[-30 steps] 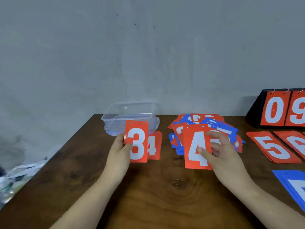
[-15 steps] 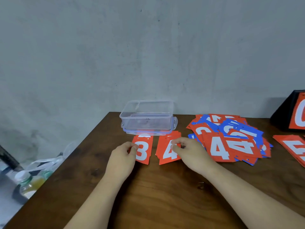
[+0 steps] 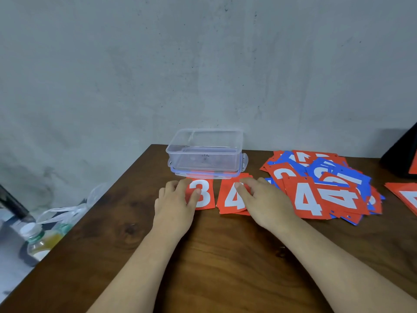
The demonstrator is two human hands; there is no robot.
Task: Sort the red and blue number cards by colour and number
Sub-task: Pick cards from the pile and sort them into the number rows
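A red card marked 3 point(image 3: 204, 196) lies flat on the brown table point(image 3: 225, 263), just in front of a clear box. My left hand point(image 3: 174, 206) holds its left edge, thumb on the digit and fingers curled at the corner. Right beside it is a small stack of red 4 cards point(image 3: 231, 198). My right hand point(image 3: 265, 202) rests on that stack with its fingertips on the top card. Further right, a loose heap of mixed red and blue number cards point(image 3: 327, 188) has a red 4 on top.
A clear plastic box point(image 3: 205, 152) stands at the table's back edge against the grey wall. More red cards point(image 3: 404, 195) and a black stand point(image 3: 401, 159) are at the far right. Off the left edge, bottles point(image 3: 38, 242) and bags sit on the floor.
Both hands lowered their cards: the red 3 now lies flat by the box and the red 4 went onto the stack beside it. The view shifted left.
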